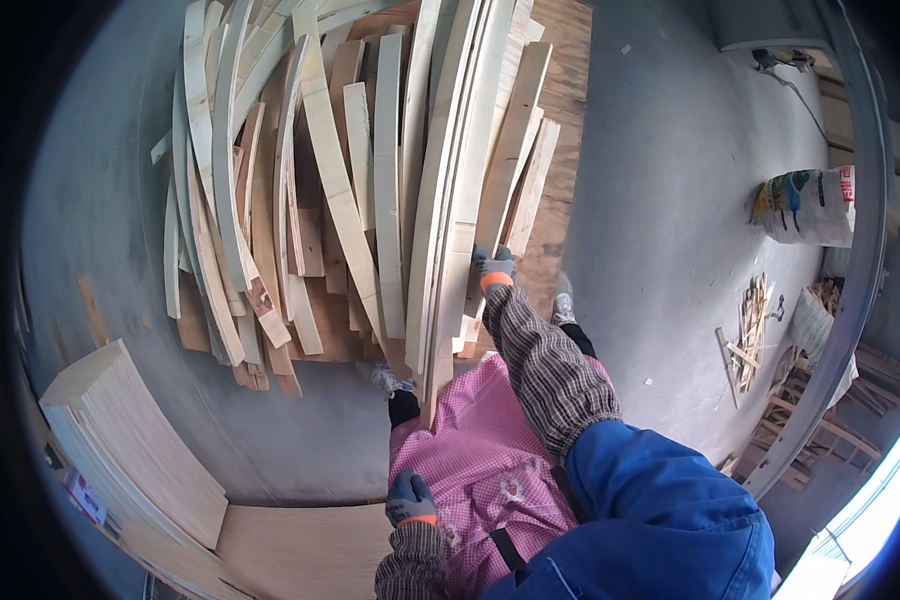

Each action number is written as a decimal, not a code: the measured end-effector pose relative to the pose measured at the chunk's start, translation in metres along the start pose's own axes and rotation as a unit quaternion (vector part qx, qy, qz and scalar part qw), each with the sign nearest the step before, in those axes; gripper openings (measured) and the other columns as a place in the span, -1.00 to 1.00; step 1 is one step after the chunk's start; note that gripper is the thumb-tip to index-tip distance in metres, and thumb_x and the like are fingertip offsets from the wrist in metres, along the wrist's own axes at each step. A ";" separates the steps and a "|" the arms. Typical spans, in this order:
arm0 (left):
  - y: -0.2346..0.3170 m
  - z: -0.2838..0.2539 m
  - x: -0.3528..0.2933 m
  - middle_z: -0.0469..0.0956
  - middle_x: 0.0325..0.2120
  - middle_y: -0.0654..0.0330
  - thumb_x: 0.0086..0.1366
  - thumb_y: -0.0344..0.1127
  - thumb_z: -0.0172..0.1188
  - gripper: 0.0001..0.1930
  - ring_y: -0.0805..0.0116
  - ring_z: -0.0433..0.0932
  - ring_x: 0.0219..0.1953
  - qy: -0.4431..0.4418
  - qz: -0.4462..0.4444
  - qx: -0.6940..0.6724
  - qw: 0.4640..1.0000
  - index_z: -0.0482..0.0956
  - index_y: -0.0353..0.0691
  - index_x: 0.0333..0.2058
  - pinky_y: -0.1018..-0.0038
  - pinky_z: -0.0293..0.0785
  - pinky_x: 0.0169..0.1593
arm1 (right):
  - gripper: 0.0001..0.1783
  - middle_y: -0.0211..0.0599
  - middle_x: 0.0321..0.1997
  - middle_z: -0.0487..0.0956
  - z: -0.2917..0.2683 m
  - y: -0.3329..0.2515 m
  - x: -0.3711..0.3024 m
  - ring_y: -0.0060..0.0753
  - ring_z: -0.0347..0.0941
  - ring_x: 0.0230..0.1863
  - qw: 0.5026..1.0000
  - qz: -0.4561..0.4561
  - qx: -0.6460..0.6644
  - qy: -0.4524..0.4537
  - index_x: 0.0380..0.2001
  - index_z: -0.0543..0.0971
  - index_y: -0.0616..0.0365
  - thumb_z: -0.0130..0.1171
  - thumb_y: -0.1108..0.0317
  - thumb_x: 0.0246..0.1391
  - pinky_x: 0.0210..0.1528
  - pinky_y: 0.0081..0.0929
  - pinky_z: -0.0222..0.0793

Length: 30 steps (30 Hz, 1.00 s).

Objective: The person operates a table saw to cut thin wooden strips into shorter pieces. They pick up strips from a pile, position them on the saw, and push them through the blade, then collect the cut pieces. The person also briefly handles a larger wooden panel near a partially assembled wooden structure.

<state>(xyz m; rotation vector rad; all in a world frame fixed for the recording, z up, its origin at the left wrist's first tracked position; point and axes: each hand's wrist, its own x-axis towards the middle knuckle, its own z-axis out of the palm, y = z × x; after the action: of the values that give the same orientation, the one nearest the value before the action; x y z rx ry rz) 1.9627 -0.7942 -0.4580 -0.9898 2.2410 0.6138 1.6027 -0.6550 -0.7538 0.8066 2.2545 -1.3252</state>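
Fingers of the right hand point(496, 266) curl at a pale board point(511, 140) extending ahead of them, grip hidden; I cannot tell whether the left hand point(410, 498) is closed. Tugging could slide the overlapping boards point(438, 200) left of the right fingers.

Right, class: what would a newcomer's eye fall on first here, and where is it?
First, the heap of pale planks on a brown board, upper centre. Below it, the pink apron and blue sleeve stand out, with the gloved right hand at the heap's near right edge. Another stack fills the lower left.
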 end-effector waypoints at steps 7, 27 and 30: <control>0.007 0.006 -0.002 0.62 -0.41 -0.03 0.27 -0.26 0.12 -0.84 -0.07 0.59 -0.37 0.042 0.017 0.007 0.999 0.59 -0.20 -0.28 0.12 0.52 -0.27 | -0.55 0.06 -0.15 0.60 -0.028 -0.041 -0.029 -0.07 0.55 -0.15 0.995 -0.034 0.063 0.065 -0.09 0.56 0.30 0.33 0.29 -0.05 -0.12 -0.21 0.41; 0.023 0.019 -0.006 0.58 -0.47 -0.08 0.28 -0.19 0.11 -0.81 -0.12 0.56 -0.42 0.046 0.011 0.057 0.997 0.56 -0.18 -0.29 0.03 0.46 -0.33 | -0.67 -0.23 -0.43 0.58 -0.107 -0.049 -0.041 -0.30 0.54 -0.55 0.940 0.074 0.328 -0.057 -0.17 0.49 0.21 0.32 0.28 0.08 -0.51 -0.38 0.49; 0.020 0.021 -0.001 0.58 -0.47 -0.09 0.28 -0.20 0.11 -0.81 -0.12 0.56 -0.42 0.001 0.000 0.056 0.998 0.55 -0.17 -0.28 0.03 0.47 -0.32 | -0.59 -0.26 -0.50 0.57 -0.116 -0.042 -0.023 -0.33 0.52 -0.62 0.939 0.093 0.329 -0.025 -0.21 0.55 0.20 0.29 0.06 0.11 -0.57 -0.41 0.44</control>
<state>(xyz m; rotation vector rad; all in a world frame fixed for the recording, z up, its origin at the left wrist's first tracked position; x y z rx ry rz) 1.9555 -0.7687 -0.4688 -0.9337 2.2516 0.4810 1.5866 -0.5753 -0.6582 1.1462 1.6296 -2.0005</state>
